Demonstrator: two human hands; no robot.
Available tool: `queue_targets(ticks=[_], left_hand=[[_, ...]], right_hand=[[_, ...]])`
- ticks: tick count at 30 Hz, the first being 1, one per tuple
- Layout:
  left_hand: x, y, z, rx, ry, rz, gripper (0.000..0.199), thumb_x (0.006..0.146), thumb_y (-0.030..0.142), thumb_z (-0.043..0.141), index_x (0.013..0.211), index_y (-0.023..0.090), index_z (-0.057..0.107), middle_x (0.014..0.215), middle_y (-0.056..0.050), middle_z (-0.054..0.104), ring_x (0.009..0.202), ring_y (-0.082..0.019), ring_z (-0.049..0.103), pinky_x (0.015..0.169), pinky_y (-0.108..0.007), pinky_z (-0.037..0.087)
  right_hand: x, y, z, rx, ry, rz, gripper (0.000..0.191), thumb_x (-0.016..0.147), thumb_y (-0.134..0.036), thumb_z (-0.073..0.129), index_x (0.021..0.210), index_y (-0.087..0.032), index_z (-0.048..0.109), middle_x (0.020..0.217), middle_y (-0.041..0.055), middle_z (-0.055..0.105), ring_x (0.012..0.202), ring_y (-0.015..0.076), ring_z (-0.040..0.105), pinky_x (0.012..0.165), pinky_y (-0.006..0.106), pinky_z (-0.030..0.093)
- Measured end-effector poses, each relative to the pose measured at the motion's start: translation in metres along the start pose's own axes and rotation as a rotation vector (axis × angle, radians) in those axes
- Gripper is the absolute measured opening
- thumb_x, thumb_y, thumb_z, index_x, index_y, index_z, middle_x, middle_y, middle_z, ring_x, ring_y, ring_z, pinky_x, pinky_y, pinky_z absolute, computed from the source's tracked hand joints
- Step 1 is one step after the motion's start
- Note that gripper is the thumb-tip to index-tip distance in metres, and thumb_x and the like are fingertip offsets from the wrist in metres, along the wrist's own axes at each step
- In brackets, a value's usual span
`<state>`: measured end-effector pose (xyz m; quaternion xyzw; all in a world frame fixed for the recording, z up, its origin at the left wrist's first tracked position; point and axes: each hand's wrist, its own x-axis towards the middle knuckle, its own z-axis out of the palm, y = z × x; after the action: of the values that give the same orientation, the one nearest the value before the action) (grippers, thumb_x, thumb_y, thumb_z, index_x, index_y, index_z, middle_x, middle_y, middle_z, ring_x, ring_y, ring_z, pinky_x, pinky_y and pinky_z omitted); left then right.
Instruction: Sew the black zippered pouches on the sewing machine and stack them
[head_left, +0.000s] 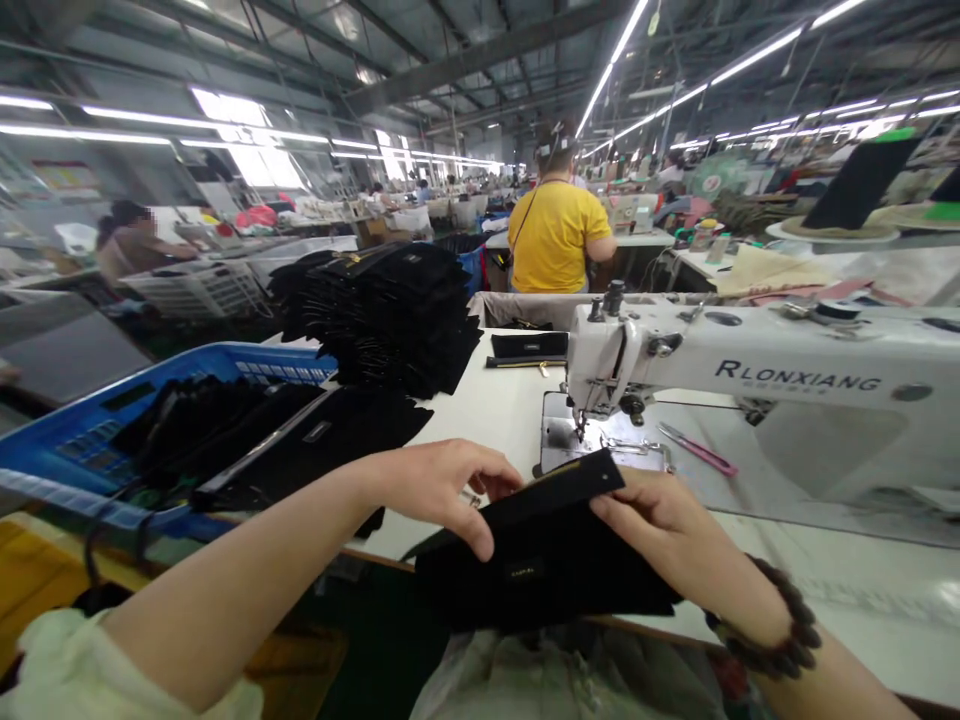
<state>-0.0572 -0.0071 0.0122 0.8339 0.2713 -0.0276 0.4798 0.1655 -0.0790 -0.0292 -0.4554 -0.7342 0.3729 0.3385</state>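
Observation:
A black fabric panel (pixel 517 575) with a small label and a gold-toned zipper strip along its top edge is held up, tilted, at the table's front edge. My right hand (pixel 667 530), with a beaded bracelet at the wrist, pinches its upper right corner, thumb in front. At the panel's upper left, my left hand (pixel 450 495) curls round the edge with its thumb on the front face; its fingertips are partly hidden. Just behind the panel is the white sewing machine (pixel 720 365), its needle area and metal plate (pixel 559 430) near the right hand.
Pink-handled thread snips (pixel 701 450) lie on the machine bed. A tall stack of black pieces (pixel 375 320) stands at left, beside a blue basket (pixel 225 360) holding more. Another zippered black piece (pixel 529 347) lies behind the needle. A person in yellow (pixel 559 235) sits ahead.

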Motion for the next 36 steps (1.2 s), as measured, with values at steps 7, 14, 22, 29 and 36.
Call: queue_targets(ticks=[7, 14, 22, 29, 36], left_hand=[[0.037, -0.001, 0.013, -0.072, 0.245, -0.082, 0.024, 0.075, 0.034, 0.051, 0.085, 0.013, 0.058, 0.077, 0.0, 0.061, 0.074, -0.015, 0.054, 0.064, -0.021, 0.04], [0.033, 0.016, -0.002, 0.238, 0.287, -0.06, 0.029, 0.08, 0.039, 0.043, 0.074, 0.016, 0.059, 0.072, 0.001, 0.06, 0.071, -0.015, 0.054, 0.064, -0.02, 0.038], [0.034, 0.016, -0.011, 0.063, 0.428, -0.075, 0.029, 0.077, 0.039, 0.047, 0.08, 0.013, 0.059, 0.074, -0.001, 0.06, 0.071, -0.016, 0.055, 0.064, -0.023, 0.04], [0.032, 0.014, -0.009, -0.094, 0.423, -0.017, 0.03, 0.076, 0.038, 0.05, 0.089, 0.012, 0.06, 0.083, -0.003, 0.062, 0.077, -0.016, 0.055, 0.07, -0.024, 0.041], [0.027, 0.023, -0.012, 0.218, 0.5, -0.067, 0.026, 0.081, 0.032, 0.043, 0.076, 0.012, 0.06, 0.066, 0.001, 0.054, 0.066, -0.012, 0.049, 0.062, -0.021, 0.036]], right_hand=[[0.004, 0.006, 0.017, -0.022, 0.085, -0.046, 0.015, 0.077, -0.019, 0.05, 0.062, -0.017, 0.051, 0.065, -0.0028, 0.051, 0.063, 0.0093, 0.047, 0.059, 0.021, 0.036], [-0.013, 0.026, 0.008, -0.013, 0.063, 0.018, 0.023, 0.074, -0.026, 0.056, 0.056, -0.016, 0.047, 0.061, -0.0044, 0.045, 0.056, 0.0064, 0.043, 0.051, 0.019, 0.031], [-0.023, 0.015, -0.002, -0.18, 0.15, 0.035, 0.029, 0.081, -0.028, 0.047, 0.054, -0.018, 0.041, 0.058, -0.0025, 0.047, 0.056, 0.0093, 0.043, 0.055, 0.023, 0.03], [-0.022, 0.015, 0.004, -0.214, 0.128, 0.081, 0.035, 0.082, -0.04, 0.042, 0.054, -0.019, 0.042, 0.053, -0.0021, 0.045, 0.051, 0.0103, 0.039, 0.05, 0.024, 0.028], [-0.016, 0.014, 0.008, -0.191, 0.114, 0.081, 0.041, 0.081, -0.044, 0.04, 0.049, -0.019, 0.034, 0.047, -0.0034, 0.038, 0.047, 0.0088, 0.032, 0.045, 0.024, 0.025]])
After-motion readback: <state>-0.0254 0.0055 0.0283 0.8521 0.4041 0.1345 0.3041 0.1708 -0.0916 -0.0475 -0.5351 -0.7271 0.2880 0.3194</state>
